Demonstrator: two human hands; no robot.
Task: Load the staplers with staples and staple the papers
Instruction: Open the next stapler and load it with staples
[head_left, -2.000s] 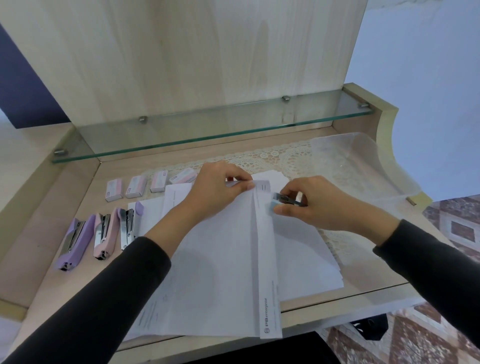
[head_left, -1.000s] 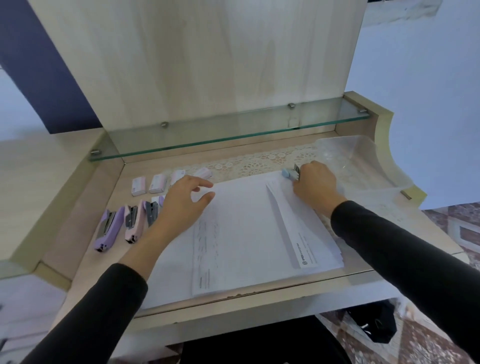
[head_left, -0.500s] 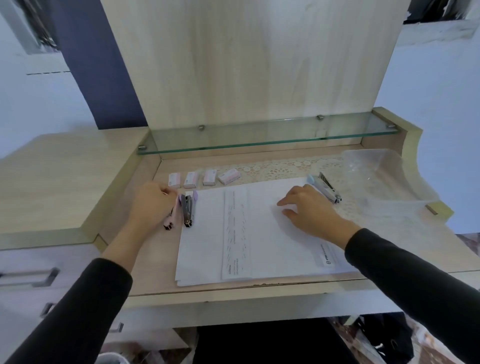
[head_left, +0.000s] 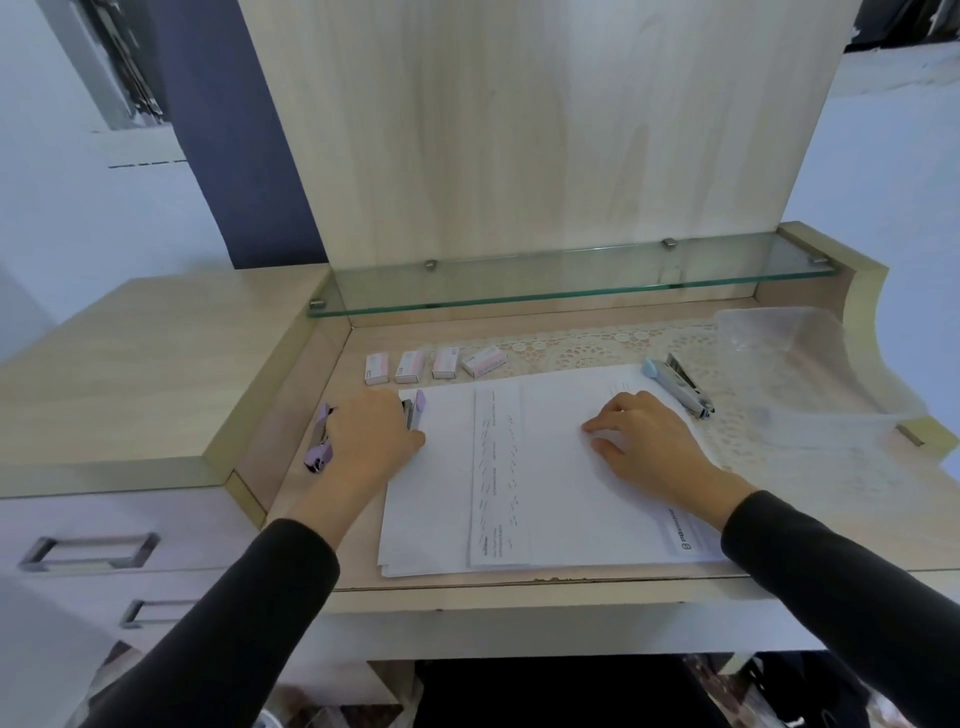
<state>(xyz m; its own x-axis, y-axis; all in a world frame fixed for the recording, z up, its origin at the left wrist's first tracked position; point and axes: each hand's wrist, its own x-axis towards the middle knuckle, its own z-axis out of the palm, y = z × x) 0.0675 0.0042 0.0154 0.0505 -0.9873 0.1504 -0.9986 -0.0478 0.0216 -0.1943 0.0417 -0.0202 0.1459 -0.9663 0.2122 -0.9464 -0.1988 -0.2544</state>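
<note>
A stack of white papers (head_left: 545, 467) lies on the desk. My right hand (head_left: 644, 447) rests flat on it, fingers apart, holding nothing. A blue stapler (head_left: 675, 384) lies at the papers' far right corner, just beyond that hand. My left hand (head_left: 363, 441) is palm down over the row of staplers by the papers' left edge. A lilac stapler (head_left: 318, 449) shows to its left and another stapler (head_left: 415, 409) to its right. The stapler between them is hidden under the hand, so its grip is unclear. Several small staple boxes (head_left: 410, 366) stand in a row behind.
A glass shelf (head_left: 571, 291) overhangs the back of the desk. A clear plastic container (head_left: 779, 343) sits at the far right on a lace mat (head_left: 571, 348). A higher cabinet top (head_left: 130, 364) with drawers borders the left side.
My right hand laid the blue stapler down at the far right and came back flat onto the papers. My left hand left the papers, moved left and now covers the middle stapler.
</note>
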